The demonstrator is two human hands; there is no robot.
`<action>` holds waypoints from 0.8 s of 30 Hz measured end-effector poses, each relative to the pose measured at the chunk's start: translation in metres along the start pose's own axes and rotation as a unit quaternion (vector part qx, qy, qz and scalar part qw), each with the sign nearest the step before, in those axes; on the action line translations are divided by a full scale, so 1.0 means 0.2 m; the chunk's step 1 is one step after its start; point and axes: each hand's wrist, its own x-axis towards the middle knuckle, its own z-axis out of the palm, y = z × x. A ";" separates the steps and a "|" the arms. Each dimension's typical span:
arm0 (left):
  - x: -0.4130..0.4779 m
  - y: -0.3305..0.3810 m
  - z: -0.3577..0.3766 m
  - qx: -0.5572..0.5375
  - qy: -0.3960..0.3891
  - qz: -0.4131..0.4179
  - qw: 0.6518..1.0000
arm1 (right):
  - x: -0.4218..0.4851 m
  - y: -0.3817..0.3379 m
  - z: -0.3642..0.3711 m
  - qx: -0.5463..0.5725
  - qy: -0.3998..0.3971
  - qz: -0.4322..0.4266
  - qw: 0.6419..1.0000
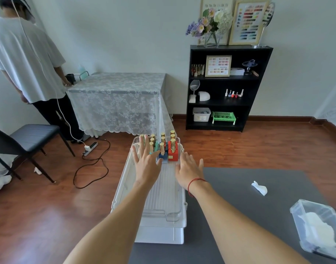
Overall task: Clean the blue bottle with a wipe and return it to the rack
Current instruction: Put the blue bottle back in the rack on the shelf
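Two bare forearms (239,225) reach out from the camera toward the rack (164,189), a clear tray on a white box at the left edge of the dark surface (239,216). The blue bottle (164,157) stands upright at the rack's far end, gold cap up, in the front row just left of a red bottle (172,154). The left hand (147,164) is spread flat and holds nothing, its fingers over the teal bottles (156,147) and its thumb just beside the blue one. The right hand (189,170), also flat and empty, sits at the rack's right rim. The left is nearer, so any grasp looks likely to come from it, down onto the vertical cap. A crumpled wipe (259,188) lies well right of the rack.
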 end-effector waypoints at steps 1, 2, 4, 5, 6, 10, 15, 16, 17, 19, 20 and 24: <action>0.00 0.00 -0.01 0.003 -0.008 -0.003 1.000 | 0.00 0.00 0.00 0.000 -0.001 -0.001 1.000; 0.01 0.01 -0.01 0.006 -0.014 -0.006 1.000 | 0.00 0.00 0.00 0.002 -0.001 -0.002 1.000; 0.01 0.00 -0.02 0.012 -0.017 -0.006 1.000 | 0.01 0.00 0.00 0.007 0.002 -0.002 1.000; 0.02 0.00 -0.01 0.013 -0.017 -0.005 1.000 | 0.01 0.00 0.00 0.008 0.002 -0.003 1.000; 0.02 0.00 -0.01 0.012 -0.018 -0.006 1.000 | 0.01 0.00 0.00 0.010 0.003 -0.003 1.000; 0.03 0.00 -0.01 0.011 -0.029 -0.017 0.999 | 0.00 0.01 0.00 0.016 0.005 -0.002 1.000; 0.04 0.00 0.00 0.006 -0.025 -0.026 0.999 | 0.00 0.00 0.00 0.013 0.008 -0.005 1.000; 0.04 0.01 0.00 0.006 -0.027 -0.028 0.999 | 0.00 0.00 0.00 0.014 0.008 -0.005 1.000; 0.04 0.01 0.00 0.006 -0.028 -0.031 0.999 | 0.00 0.01 0.00 0.015 0.008 -0.006 1.000; 0.04 0.01 0.00 0.004 -0.033 -0.035 0.999 | 0.00 0.01 0.00 0.018 0.008 -0.007 1.000; 0.04 0.01 0.00 0.007 -0.035 -0.035 0.999 | 0.00 0.01 0.00 0.020 0.009 -0.007 1.000; 0.03 0.01 0.00 0.010 -0.034 -0.035 0.999 | 0.00 0.00 0.00 0.015 0.012 -0.005 1.000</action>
